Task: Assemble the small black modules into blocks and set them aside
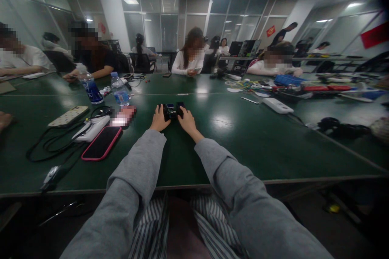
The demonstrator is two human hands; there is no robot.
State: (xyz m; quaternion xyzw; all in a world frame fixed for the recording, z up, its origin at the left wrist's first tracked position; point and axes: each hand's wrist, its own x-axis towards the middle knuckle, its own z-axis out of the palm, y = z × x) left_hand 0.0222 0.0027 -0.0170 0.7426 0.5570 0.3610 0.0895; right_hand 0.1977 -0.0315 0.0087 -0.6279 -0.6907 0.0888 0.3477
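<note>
Both my arms in grey sleeves reach out over a dark green table (pixel 249 141). My left hand (pixel 158 119) and my right hand (pixel 186 119) hold a small black device (pixel 172 111) with a little screen on top, one hand on each side, fingers curled around it. The device rests on or just above the tabletop, straight ahead of me.
To my left lie a pink-edged phone (pixel 101 142), a white power bank (pixel 92 128) with black cables, a patterned phone (pixel 68 116) and two water bottles (pixel 90 85). A white power strip (pixel 278 106) and tool clutter sit at the right. Several people sit at the far side.
</note>
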